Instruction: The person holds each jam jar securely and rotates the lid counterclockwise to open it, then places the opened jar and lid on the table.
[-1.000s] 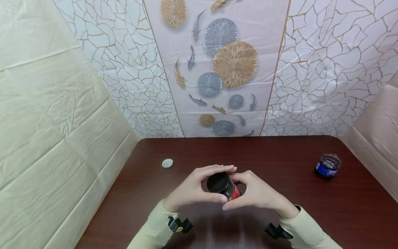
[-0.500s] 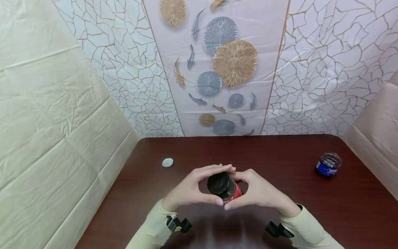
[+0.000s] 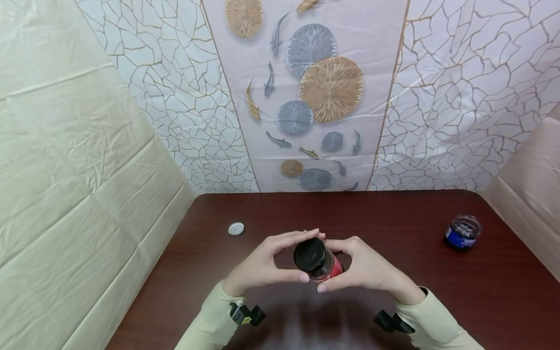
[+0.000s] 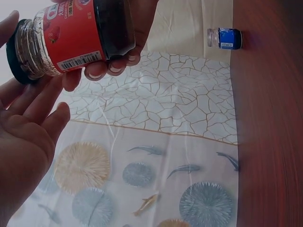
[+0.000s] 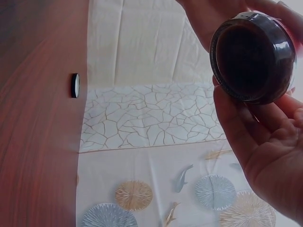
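A glass jam jar [image 3: 334, 269] with a red label and black lid [image 3: 309, 253] is held tilted above the table, its lid toward the left. My left hand [image 3: 255, 269] pinches the lid between thumb and fingers, with a gap between palm and lid. My right hand [image 3: 374, 272] grips the jar body, thumb in front and fingers behind. In the left wrist view, strawberries and a barcode show on the red label [image 4: 71, 35]. The right wrist view shows the dark jar bottom [image 5: 246, 61]; the contents cannot be made out.
An uncovered glass jar [image 3: 461, 233] with a blue label stands at the right of the dark wooden table [image 3: 376, 214]. A loose lid [image 3: 236, 228], pale side up, lies at the left. Patterned cloth [image 3: 332, 92] hangs behind the table.
My left hand has shifted slightly left and its fingertips have drawn back along the lid. The jar has moved slightly right, and my right hand goes with it.
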{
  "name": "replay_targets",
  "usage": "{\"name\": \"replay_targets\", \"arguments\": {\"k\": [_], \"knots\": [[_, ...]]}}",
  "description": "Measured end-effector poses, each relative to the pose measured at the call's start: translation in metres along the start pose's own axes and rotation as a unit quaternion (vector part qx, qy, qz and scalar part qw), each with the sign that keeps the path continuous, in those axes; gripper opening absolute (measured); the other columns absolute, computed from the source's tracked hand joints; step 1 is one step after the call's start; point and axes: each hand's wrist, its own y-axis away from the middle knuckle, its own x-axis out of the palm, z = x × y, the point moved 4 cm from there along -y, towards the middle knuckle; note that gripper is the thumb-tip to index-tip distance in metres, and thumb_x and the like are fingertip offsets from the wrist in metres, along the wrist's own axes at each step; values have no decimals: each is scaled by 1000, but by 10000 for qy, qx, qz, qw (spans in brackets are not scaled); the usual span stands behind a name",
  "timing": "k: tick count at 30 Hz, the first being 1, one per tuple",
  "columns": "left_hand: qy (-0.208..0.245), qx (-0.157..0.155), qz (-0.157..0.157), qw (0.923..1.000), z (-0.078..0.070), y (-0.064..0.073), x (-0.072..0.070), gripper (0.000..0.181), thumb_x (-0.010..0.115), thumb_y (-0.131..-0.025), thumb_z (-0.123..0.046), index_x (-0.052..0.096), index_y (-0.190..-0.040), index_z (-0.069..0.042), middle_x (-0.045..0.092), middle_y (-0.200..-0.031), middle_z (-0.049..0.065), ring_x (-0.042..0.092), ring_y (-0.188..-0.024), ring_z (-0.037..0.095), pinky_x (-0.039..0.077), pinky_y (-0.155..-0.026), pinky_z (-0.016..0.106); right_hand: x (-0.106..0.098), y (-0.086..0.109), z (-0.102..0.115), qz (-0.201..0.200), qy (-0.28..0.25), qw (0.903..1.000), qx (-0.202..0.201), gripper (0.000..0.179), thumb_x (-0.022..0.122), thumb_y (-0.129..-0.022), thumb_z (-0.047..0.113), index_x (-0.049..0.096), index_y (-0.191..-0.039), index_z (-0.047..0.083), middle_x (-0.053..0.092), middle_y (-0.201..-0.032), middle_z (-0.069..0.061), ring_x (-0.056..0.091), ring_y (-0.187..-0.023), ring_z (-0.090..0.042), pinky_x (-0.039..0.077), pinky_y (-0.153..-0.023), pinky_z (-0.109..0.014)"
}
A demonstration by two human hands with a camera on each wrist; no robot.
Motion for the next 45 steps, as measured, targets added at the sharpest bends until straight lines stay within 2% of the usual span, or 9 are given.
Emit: {"name": "replay_targets", "arguments": {"k": [5, 20, 27, 31, 36, 41, 45], "knots": [[-44, -125, -60, 9999, 3, 1, 0, 76, 82, -85, -11, 46, -152, -16, 56, -145, -1, 51, -135, 19, 39, -113, 41, 1, 1, -2, -16, -16, 10000, 47, 56, 91, -76, 30, 68, -126, 23, 75, -102, 10, 71, -91, -11, 56, -79, -28], [45, -129, -107, 9998, 7, 0, -2, 78, 81, -85, -9, 44, -154, -15, 54, -148, -1, 49, -137, 21, 37, -115, 43, -4, 1, -7, -113, 67, 9998, 126, 55, 91, -76, 32, 68, -126, 24, 75, -103, 10, 71, -93, -12, 56, -81, -30], [-168, -305, -322, 9989, 7, 2, -6, 71, 82, -85, -10, 52, -148, -13, 57, -145, 0, 50, -137, 20, 37, -115, 44, -4, 1, -8, -121, -22, 9998, 143, 53, 91, -76, 30, 68, -124, 24, 75, -100, 10, 71, -91, -13, 55, -81, -28], [-307, -260, -392, 9984, 7, 1, -7, 69, 82, -84, -9, 53, -147, -10, 58, -143, 3, 50, -136, 22, 37, -115, 44, -4, 1, -8, -88, -90, 9998, 139, 50, 90, -77, 29, 69, -122, 23, 75, -98, 8, 71, -90, -13, 55, -79, -27], [-425, -257, -444, 9978, 8, 1, -6, 67, 84, -84, -13, 56, -145, -13, 60, -141, -1, 50, -136, 22, 35, -116, 44, -3, 1, -10, -55, -89, 9998, 140, 49, 89, -78, 30, 69, -122, 24, 75, -97, 9, 71, -89, -13, 55, -80, -28], [-445, -164, -329, 9983, 9, 1, -3, 69, 85, -82, -15, 56, -145, -17, 58, -143, -6, 49, -137, 19, 34, -117, 42, 1, 1, -12, 82, -113, 9998, 156, 49, 89, -78, 31, 69, -122, 26, 75, -99, 10, 70, -88, -12, 55, -78, -29], [-570, 46, -183, 9982, 8, 0, -3, 71, 86, -82, -15, 55, -146, -13, 58, -143, -4, 50, -137, 19, 34, -117, 42, 2, 0, -12, 195, -109, 9996, 146, 51, 89, -78, 30, 68, -125, 26, 75, -102, 11, 70, -91, -12, 55, -80, -28]]}}
